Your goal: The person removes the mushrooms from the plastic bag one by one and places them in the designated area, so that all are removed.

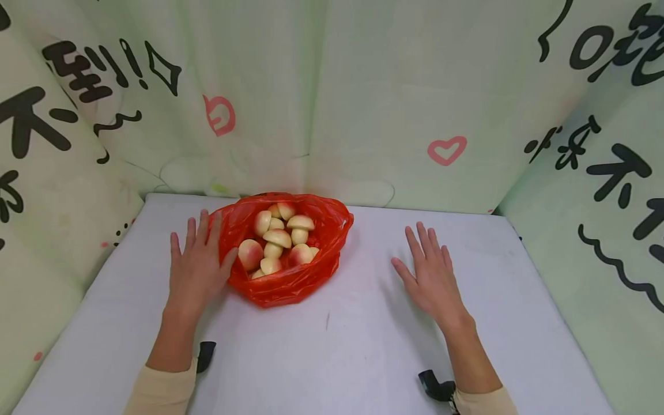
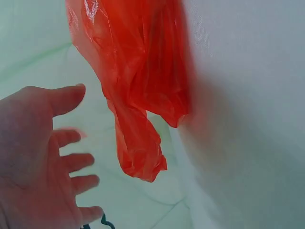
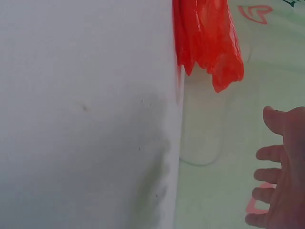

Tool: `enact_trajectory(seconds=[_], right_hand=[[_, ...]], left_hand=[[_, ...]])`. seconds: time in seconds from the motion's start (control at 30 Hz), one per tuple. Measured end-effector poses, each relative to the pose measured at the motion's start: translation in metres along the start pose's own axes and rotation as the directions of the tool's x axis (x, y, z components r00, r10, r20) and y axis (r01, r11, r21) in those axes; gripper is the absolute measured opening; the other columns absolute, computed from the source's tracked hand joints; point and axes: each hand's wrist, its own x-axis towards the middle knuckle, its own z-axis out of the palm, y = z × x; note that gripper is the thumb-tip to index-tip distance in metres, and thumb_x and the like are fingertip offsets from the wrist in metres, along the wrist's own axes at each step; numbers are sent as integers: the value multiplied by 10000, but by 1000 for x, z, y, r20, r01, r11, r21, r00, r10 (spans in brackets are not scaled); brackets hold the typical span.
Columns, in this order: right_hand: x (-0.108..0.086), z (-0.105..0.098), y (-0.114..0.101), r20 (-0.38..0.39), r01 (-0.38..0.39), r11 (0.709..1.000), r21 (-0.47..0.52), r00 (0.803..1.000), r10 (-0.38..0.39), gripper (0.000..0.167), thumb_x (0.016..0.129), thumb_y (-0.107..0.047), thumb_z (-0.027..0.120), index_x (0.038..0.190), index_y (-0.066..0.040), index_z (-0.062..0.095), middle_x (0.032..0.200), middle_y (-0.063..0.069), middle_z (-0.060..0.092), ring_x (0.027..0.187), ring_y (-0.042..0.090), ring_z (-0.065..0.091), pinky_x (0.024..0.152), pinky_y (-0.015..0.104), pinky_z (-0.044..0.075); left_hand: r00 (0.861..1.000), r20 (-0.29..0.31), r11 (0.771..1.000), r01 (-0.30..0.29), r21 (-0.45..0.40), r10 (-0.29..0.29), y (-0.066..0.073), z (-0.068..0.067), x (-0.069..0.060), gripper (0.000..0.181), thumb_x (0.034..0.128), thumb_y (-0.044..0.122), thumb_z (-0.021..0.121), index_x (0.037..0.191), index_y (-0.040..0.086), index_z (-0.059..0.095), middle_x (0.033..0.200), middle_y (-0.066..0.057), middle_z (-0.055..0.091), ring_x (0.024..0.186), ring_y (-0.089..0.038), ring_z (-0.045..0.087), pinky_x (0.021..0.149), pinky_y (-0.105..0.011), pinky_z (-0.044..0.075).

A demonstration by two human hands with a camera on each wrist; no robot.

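Two sets of fingers (image 1: 203, 227), extended and loosely spread, gripping nothing. Left hand (image 1: 197, 276): the nearer; its thumb overlaps the left rim of one red plastic bag (image 1: 280, 295) as seen from the head, yet the left wrist view shows a gap, so contact looks absent to me. Right hand (image 1: 433, 279): well apart from the bag, over the right half of the white surface (image 1: 321, 363). Bag: just right of the left fingers, leftward across from the right ones; near the far edge, left of its middle; mouth gaping upward, outline longer side to side. Contents: several mushroom-shaped pieces (image 1: 277, 237), cream and reddish, at mixed tilts. Behind: one pale green hanging (image 1: 363, 86).
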Motion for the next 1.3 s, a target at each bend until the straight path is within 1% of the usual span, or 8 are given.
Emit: enact_trajectory(seconds=[0.13, 0.23, 0.47, 0.73, 0.87, 1.03, 1.17, 1.3], right_hand=[[4, -2, -7, -32, 24, 1000, 4, 999, -24, 721, 1056, -364, 587, 1628, -29, 305, 1702, 231, 238, 1573, 459, 191, 1230, 692, 181], [7, -1, -13, -43, 43, 999, 11, 998, -42, 701, 1036, -316, 627, 1605, -15, 350, 1667, 248, 304, 1539, 457, 270, 1224, 671, 233], [14, 1, -24, -63, 70, 998, -2, 996, -70, 673, 1016, -330, 660, 1573, -41, 417, 1631, 231, 378, 1488, 440, 371, 1180, 660, 347], [25, -3, -42, -56, 71, 998, 1, 996, -70, 648, 1005, -345, 674, 1557, -83, 460, 1615, 196, 414, 1458, 421, 415, 1137, 673, 404], [30, -3, -53, -59, 92, 996, 10, 994, -92, 631, 1001, -349, 678, 1544, -92, 483, 1608, 184, 428, 1453, 409, 425, 1136, 662, 413], [33, -1, -63, -55, 113, 993, 20, 992, -112, 617, 997, -345, 685, 1536, -106, 500, 1602, 172, 440, 1445, 396, 437, 1122, 654, 434], [34, 3, -69, -40, 121, 992, 29, 992, -119, 612, 1001, -361, 679, 1535, -117, 506, 1606, 158, 441, 1445, 387, 443, 1112, 643, 452], [35, 6, -73, -34, 137, 990, 37, 990, -135, 613, 1000, -376, 678, 1531, -117, 512, 1606, 144, 448, 1441, 374, 455, 1103, 631, 467]], left_hand=[[997, 33, 989, 76, -123, -72, -6, 1, 4, 932, 988, 319, 669, 1674, 66, 91, 1703, -304, 119, 1549, -542, 149, 1206, -765, 122], [987, 81, 955, 156, -251, -140, -12, 2, 8, 946, 996, 322, 657, 1675, 61, 51, 1686, -323, 152, 1518, -556, 222, 1152, -753, 293], [927, 241, 761, 373, -531, -286, -25, 3, 21, 932, 1016, 397, 618, 1674, 56, 54, 1631, -305, 329, 1449, -503, 395, 1054, -628, 500], [855, 424, 492, 519, -699, -299, -34, 9, 29, 791, 1053, 418, 555, 1671, 91, 185, 1634, -245, 376, 1436, -401, 467, 1170, -508, 443], [819, 481, 418, 573, -705, -313, -42, 10, 29, 777, 1058, 449, 535, 1658, 63, 226, 1640, -217, 378, 1379, -361, 494, 1074, -394, 537], [764, 561, 385, 645, -660, -318, -50, 6, 25, 781, 1052, 486, 538, 1619, 4, 300, 1496, -182, 496, 1140, -238, 563, 834, -261, 604], [753, 577, 350, 658, -667, -317, -54, 3, 24, 742, 1049, 486, 549, 1576, -8, 382, 1297, -86, 569, 1004, -176, 594, 804, -250, 610], [748, 599, 207, 659, -723, -287, -56, -1, 24, 750, 1037, 487, 584, 1577, 16, 362, 1194, -4, 573, 939, -136, 628, 811, -257, 617]])
